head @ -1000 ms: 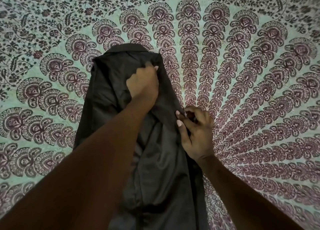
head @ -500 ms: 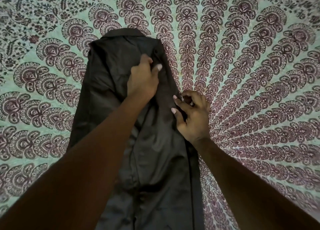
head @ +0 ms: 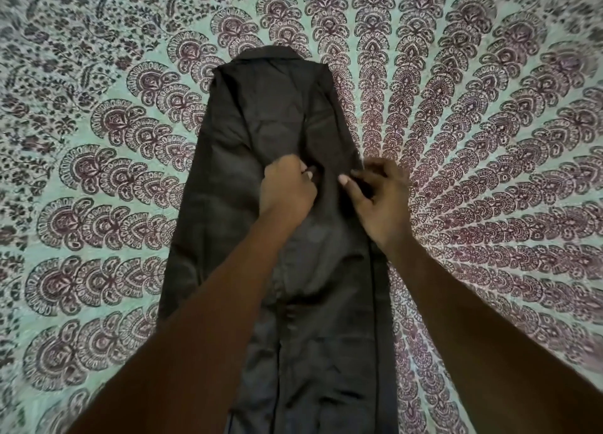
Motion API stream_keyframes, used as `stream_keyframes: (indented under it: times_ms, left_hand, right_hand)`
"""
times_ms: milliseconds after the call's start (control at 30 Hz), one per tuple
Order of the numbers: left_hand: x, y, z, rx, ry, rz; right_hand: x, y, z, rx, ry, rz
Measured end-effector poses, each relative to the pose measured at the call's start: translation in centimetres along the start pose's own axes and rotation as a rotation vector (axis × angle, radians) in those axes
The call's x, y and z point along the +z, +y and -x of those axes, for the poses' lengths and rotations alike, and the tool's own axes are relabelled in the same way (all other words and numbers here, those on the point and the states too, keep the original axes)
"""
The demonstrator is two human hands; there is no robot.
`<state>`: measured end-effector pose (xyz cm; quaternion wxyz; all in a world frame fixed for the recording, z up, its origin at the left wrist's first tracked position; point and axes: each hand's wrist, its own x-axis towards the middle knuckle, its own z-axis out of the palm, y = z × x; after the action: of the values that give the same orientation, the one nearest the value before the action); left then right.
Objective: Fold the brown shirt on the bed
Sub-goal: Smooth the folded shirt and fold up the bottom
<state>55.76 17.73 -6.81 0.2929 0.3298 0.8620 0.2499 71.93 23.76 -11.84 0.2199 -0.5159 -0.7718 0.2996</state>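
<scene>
Both pinching the dark-brown satiny shirt (head: 270, 113), our left hand (head: 287, 195) grips its centre fold, our right hand (head: 378, 201) the three-o'clock edge, likely to flatten creases.

Dark brown shirt (head: 270, 123), paisley-print green bedspread (head: 489, 139)

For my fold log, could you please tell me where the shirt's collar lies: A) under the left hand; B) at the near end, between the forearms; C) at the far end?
C: the collar tops the brown shirt at its far end, beyond the left hand and right hand.
</scene>
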Motion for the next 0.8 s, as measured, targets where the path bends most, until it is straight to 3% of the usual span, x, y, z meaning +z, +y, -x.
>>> stream_keyframes:
  times_ms: [133,333,433,533,667,800]
  left_hand:
    - [-0.3,-0.3,0.5,0.126,0.109,-0.153]
    - [0.1,-2.2,0.1,0.224,0.033,-0.194]
    - [-0.3,-2.9,0.7,0.271,0.210,-0.266]
    - [-1.9,-4.4,2.2,0.039,0.465,-0.339]
    - [-4.6,-8.5,4.1,-0.365,0.403,-0.198]
    - [-6.5,-12.1,4.2,-0.309,0.338,0.094]
  right_hand:
    - [0.0,0.2,2.7,0.014,-0.061,0.089]
    - [0.2,0.0,3.4,0.030,-0.049,0.121]
    - [0.2,-0.5,4.0,0.052,-0.034,0.170]
    - [0.0,-1.9,5.1,0.121,-0.010,0.208]
    - [-0.2,-3.5,6.8,0.191,0.022,0.269]
    - [0.0,-4.7,7.8,0.329,-0.030,0.297]
